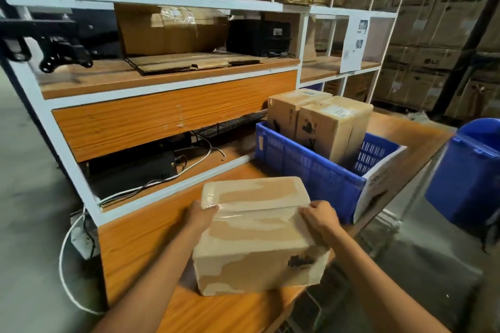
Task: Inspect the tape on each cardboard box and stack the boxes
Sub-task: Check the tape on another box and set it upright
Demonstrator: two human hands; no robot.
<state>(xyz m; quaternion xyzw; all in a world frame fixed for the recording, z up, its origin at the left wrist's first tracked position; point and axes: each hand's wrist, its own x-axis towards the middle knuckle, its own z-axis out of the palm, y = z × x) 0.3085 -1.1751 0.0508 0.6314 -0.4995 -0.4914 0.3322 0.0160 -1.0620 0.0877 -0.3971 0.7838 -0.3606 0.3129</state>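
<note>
A taped cardboard box (257,235) lies on the wooden table (224,311) in front of me, glossy clear tape across its top and sides. My left hand (201,215) holds its left top edge, thumb over the tape. My right hand (319,220) grips the right top edge with curled fingers. Behind it, a blue plastic crate (305,170) holds two upright cardboard boxes, one at the back left (289,111) and one at the front right (332,127). A white-faced flat box (378,184) leans against the crate's right end.
A white-framed shelf unit (162,105) with wooden boards rises left and behind, holding flattened cardboard, a keyboard (230,124), black devices and cables. A blue bin (468,170) stands on the floor at right. Stacked cartons (438,35) fill the far right.
</note>
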